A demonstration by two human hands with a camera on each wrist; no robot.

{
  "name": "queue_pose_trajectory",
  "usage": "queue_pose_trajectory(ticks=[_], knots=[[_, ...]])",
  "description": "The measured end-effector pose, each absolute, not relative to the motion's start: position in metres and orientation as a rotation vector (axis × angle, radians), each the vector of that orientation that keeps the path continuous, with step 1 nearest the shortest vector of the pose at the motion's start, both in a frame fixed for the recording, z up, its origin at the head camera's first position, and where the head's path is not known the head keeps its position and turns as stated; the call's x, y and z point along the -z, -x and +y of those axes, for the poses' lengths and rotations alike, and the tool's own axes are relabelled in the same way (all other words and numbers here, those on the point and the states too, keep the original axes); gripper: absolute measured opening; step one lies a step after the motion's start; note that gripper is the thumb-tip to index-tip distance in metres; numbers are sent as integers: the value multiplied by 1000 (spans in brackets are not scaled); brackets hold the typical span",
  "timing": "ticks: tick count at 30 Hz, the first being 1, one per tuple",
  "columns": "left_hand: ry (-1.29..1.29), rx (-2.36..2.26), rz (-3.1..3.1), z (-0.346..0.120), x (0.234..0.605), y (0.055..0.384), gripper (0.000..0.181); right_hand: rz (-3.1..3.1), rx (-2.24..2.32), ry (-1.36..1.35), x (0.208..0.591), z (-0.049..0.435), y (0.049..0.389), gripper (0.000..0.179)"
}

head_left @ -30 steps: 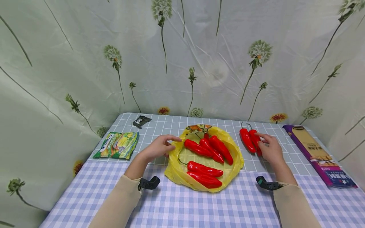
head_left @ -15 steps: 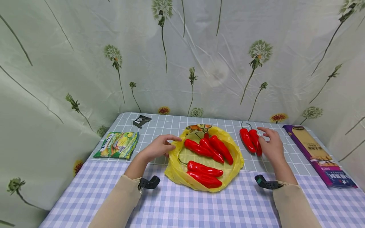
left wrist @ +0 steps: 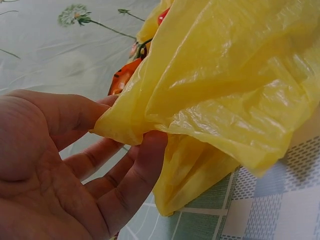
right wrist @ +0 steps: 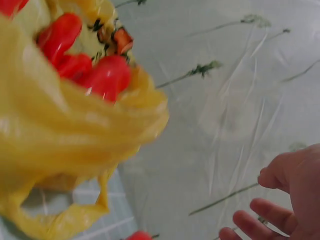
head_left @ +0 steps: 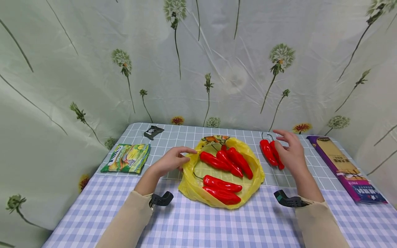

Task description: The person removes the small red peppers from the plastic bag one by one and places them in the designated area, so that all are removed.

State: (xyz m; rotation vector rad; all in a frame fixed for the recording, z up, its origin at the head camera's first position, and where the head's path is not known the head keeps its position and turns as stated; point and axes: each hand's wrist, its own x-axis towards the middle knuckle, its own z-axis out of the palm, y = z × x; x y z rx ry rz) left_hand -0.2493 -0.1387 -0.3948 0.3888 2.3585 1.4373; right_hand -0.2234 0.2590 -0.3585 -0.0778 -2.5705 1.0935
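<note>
My left hand (head_left: 170, 161) pinches the left rim of a yellow plastic bag (head_left: 190, 179) in the head view. Up close in the left wrist view, thumb and fingers (left wrist: 145, 165) take the bag's edge between them. Several glossy red chili peppers (head_left: 224, 183) lie inside the opened bag. Over on the right, my right hand (head_left: 291, 151) hovers beside two more red peppers (head_left: 268, 151), partly covering the nearer one. Its fingers are spread and hold nothing, as the right wrist view also shows the hand (right wrist: 300, 195) apart from the bag.
A green and yellow snack packet (head_left: 127, 158) lies on the left, with a small black packet (head_left: 153, 132) behind it. On the right lies a long purple pasta pack (head_left: 344, 167). A floral curtain (head_left: 198, 69) rises behind the table with its checked cloth (head_left: 217, 227).
My right hand has lifted off the right-hand pepper, then shifted slightly left and farther back above the pair. My left hand and the bag stay put.
</note>
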Motion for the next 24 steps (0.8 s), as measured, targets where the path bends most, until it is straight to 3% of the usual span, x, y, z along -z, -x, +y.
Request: queue_pose_trajectory(ticks=[12,24], knots=[[-378,-1447,2321,-141,392,248,36,-2686,-1067,-343,342,238,210,47],[-386,-1438,2335,-140,391,248,35,-2744,-1226,-558,345,213,204,52]])
